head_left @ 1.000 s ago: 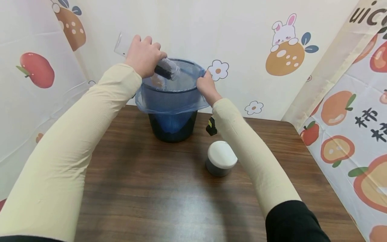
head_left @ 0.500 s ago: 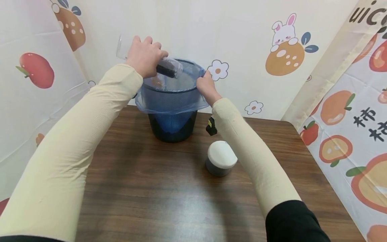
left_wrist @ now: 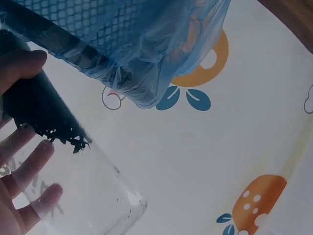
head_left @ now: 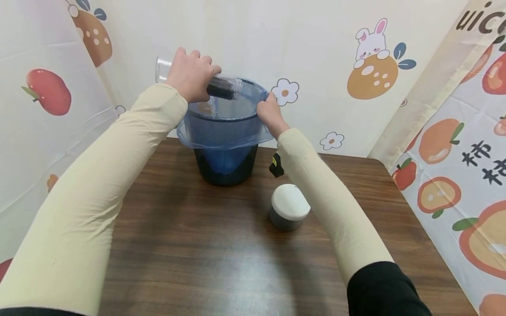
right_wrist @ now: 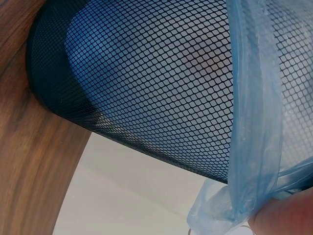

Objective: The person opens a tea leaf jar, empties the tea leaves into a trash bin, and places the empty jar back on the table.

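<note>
The left hand [head_left: 192, 74] has its fingers [left_wrist: 29, 147] wrapped round a clear glass jar [head_left: 215, 87] holding dark, loose, leaf-like material. The jar lies near horizontal above the 10 o'clock side of the rim of a black mesh waste bin [head_left: 225, 131] lined with a translucent blue plastic bag [head_left: 221, 136], mouth directed toward the bin's centre. The right hand [head_left: 270, 112] pinches the bag's edge and the rim at the bin's 3 o'clock side.

Progress, as judged: emptying is under way, not complete. In the left wrist view the dark material [left_wrist: 36, 105] is packed toward the mouth end of the jar; the base end is clear glass. The greater part appears yet to leave the jar.

A second round jar with a white lid [head_left: 290, 206] and dark contents stands closed on the brown wooden tabletop [head_left: 197, 245], at 5 o'clock from the bin, untouched.

Not verifiable: the bin's interior and anything already inside it; whether material is falling at present; the jar's mouth, cut off in the left wrist view. A small black object [head_left: 276, 166] beside the right forearm cannot be identified.
</note>
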